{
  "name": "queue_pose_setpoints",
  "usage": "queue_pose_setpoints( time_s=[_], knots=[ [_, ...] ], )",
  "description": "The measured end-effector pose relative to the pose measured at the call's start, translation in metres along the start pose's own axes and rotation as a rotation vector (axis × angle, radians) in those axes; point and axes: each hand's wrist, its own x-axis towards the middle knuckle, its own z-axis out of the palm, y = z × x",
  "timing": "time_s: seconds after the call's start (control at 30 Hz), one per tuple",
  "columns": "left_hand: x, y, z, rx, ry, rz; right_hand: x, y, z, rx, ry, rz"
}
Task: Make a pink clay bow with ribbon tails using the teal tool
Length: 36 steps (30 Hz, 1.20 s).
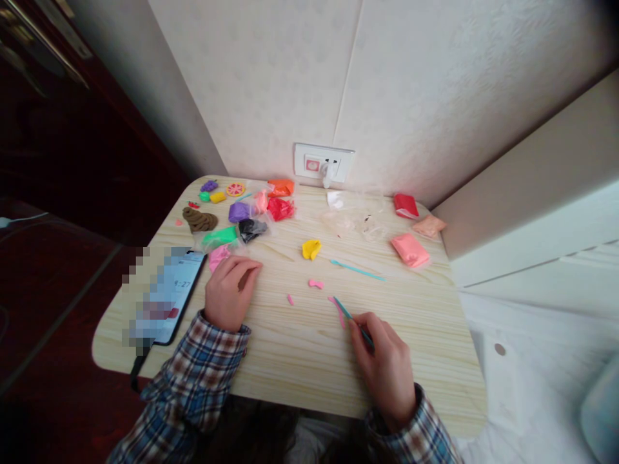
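My right hand (384, 361) is closed around a thin teal modelling tool (349, 316) whose tip touches a pink clay strip (338, 310) on the wooden table (290, 361). My left hand (229, 290) rests on the table with fingers curled loosely, touching a pink clay bag (217, 256). A small pink clay bow shape (316, 283) and a tiny pink piece (290, 299) lie between the hands. A second teal tool (356, 270) lies beyond them, near a yellow clay lump (311, 249).
Several clay bags and clay figures crowd the table's far left (242, 212). Pink and red clay packs (410, 249) lie at the far right. A phone (169, 296) with a cable lies left of my left hand. A wall socket (323, 162) sits behind the table.
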Motion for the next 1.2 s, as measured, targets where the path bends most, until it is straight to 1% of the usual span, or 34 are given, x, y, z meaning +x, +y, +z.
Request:
queue_pose_setpoints(
  time_s=[0.1,0.17,0.2,0.27,0.33,0.43,0.53,0.63,0.77,0.83,0.93,1.07,1.2],
  knots=[
    [0.002,0.003,-0.004,-0.004,0.077,0.028,0.000,0.000,0.001,-0.015,0.007,-0.020],
    [0.003,0.008,-0.009,-0.011,0.128,0.090,0.001,-0.001,0.001,-0.032,0.014,-0.047],
    [0.003,0.012,-0.011,-0.018,0.138,0.129,0.001,-0.001,0.001,-0.042,0.017,-0.062],
    [0.001,0.023,-0.014,-0.057,0.113,0.218,0.002,-0.003,0.001,-0.065,0.022,-0.093],
    [-0.003,0.038,-0.014,-0.123,0.030,0.309,0.003,-0.003,0.001,-0.087,0.017,-0.122],
    [-0.013,0.063,-0.008,-0.195,-0.150,0.455,0.003,-0.004,0.001,-0.111,0.002,-0.163],
    [-0.019,0.081,-0.001,-0.176,-0.284,0.509,0.003,-0.004,0.001,-0.130,-0.001,-0.185],
    [-0.020,0.089,0.003,-0.136,-0.360,0.518,0.003,-0.004,0.001,-0.148,0.008,-0.179],
    [-0.019,0.089,0.003,-0.122,-0.385,0.517,0.003,-0.003,0.002,-0.156,0.044,-0.146],
    [-0.019,0.088,0.003,-0.127,-0.390,0.501,0.002,-0.001,0.001,-0.135,0.067,-0.104],
    [-0.020,0.087,0.003,-0.141,-0.398,0.473,0.001,0.001,-0.002,-0.051,0.083,-0.004],
    [-0.020,0.087,0.002,-0.146,-0.389,0.434,0.003,0.001,-0.006,0.114,0.018,0.080],
    [-0.020,0.087,0.002,-0.138,-0.379,0.417,0.008,0.001,-0.009,0.146,-0.021,0.098]
  ],
)
